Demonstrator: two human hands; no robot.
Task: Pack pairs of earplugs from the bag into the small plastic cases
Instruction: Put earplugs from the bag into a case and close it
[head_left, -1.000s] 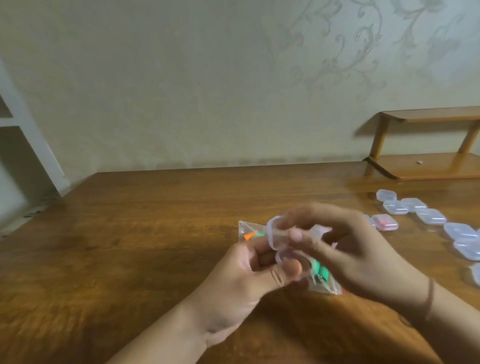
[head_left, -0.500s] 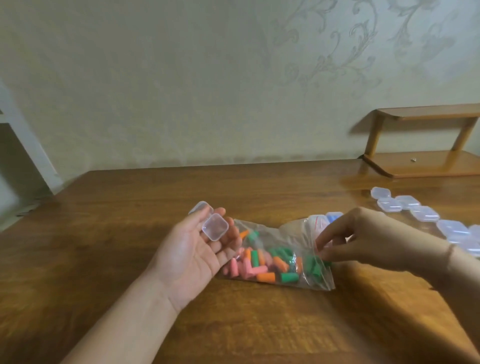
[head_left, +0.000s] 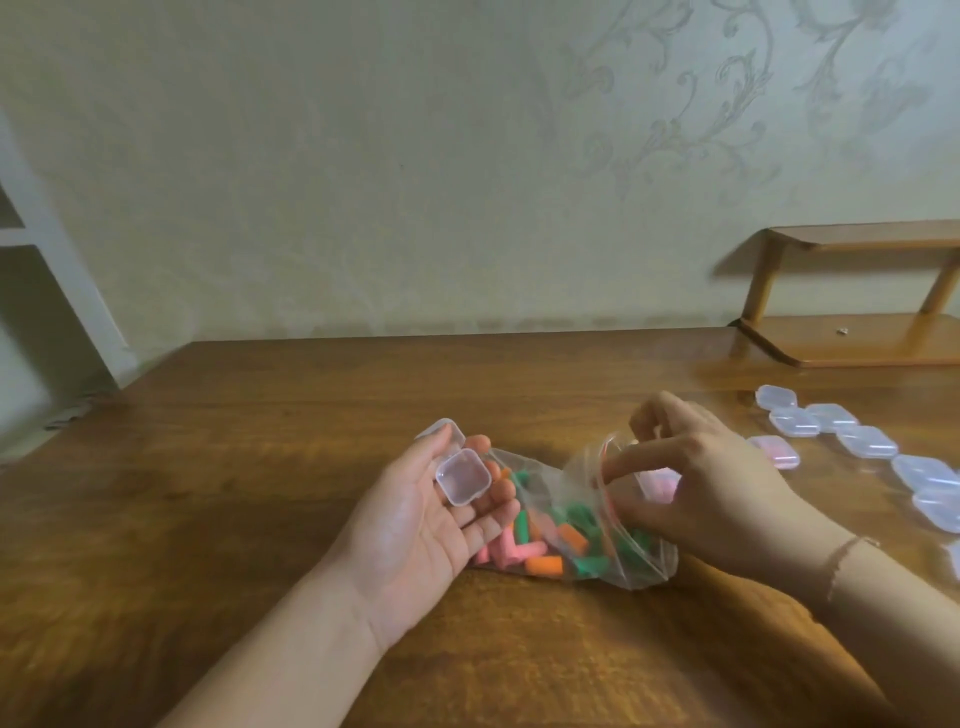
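The hands have parted — the left hand now lies palm-up with the open case. The right hand has moved to the bag mouth — fingers inside.

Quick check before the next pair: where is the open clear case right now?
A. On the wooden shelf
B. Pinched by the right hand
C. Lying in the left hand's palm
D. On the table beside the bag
C: the open case lies on the upturned left hand, while the right hand is at the mouth of the bag.

A home room: patterned wallpaper, wooden table, small wooden shelf.
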